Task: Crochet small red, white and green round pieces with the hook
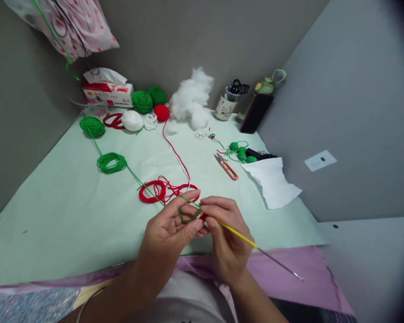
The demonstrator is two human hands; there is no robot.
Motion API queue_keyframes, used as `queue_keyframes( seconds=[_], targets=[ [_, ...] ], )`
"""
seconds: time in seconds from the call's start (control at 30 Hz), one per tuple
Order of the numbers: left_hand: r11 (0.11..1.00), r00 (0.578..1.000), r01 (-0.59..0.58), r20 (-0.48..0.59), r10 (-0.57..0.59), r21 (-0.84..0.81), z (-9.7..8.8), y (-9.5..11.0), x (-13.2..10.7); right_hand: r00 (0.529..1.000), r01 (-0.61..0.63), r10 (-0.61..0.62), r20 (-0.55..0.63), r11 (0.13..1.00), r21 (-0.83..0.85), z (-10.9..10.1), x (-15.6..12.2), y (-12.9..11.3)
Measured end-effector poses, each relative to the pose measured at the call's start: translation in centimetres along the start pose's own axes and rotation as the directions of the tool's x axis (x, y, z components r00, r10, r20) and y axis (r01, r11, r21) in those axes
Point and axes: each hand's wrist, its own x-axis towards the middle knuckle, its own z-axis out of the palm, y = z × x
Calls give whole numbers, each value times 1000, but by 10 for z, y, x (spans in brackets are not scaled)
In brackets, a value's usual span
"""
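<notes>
My left hand [170,229] pinches a small red crochet piece [203,217] between thumb and fingers, its palm turned up. Green yarn [189,220] loops over the left fingers and runs back to a green coil [111,162] on the table. Against the piece, my right hand [230,233] grips a yellow-handled crochet hook [237,233] like a pencil. The hook's bare metal end sticks out to the lower right; its working tip is hidden among the fingers. Just beyond the hands lie red crocheted rings [152,192] with loose red yarn.
Yarn balls [132,120], a tissue pack [109,93] and white stuffing [191,98] line the back. Orange thread snips [226,167], green crocheted balls [241,154] and white paper [272,181] lie right. A cup [226,105], phone [256,113] and bottle [265,85] stand at back right, near the partition.
</notes>
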Motion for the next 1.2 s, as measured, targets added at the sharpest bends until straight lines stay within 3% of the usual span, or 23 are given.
queue_keyframes(
  seconds=[0.27,0.43,0.53,0.6,0.7,0.77,0.83,0.93,1.0,1.07,1.2],
  targets=[
    [960,991,-121,93,101,253,-17,7,11,992,-124,129,-16,977,176,0,6,0],
    [914,988,-154,67,139,374,-20,12,13,993,-116,112,34,978,176,0,6,0],
    [871,972,-227,40,233,436,-19,13,13,995,-99,98,17,982,162,0,6,0],
    [800,938,-315,42,343,510,-20,13,12,996,-86,86,9,986,144,2,6,0],
    [607,833,-484,119,540,630,-20,13,11,998,-58,59,-2,993,106,4,7,0],
    [533,772,-561,168,613,634,-20,11,10,999,-49,50,-10,994,99,6,7,-1],
    [584,774,-570,138,618,577,-19,7,8,999,-52,53,-9,993,103,8,7,-1],
    [806,854,-476,-33,519,352,-16,-1,8,998,-54,55,-7,992,118,10,7,-1],
    [902,900,-404,-109,422,150,-13,-4,11,999,-45,46,-8,991,129,11,7,-2],
    [931,922,-365,-125,366,29,-11,-4,15,999,-41,43,-12,990,137,12,7,-3],
    [932,924,-361,-134,358,-1,-9,2,19,999,-38,41,-20,991,127,13,7,-3]
  ],
)
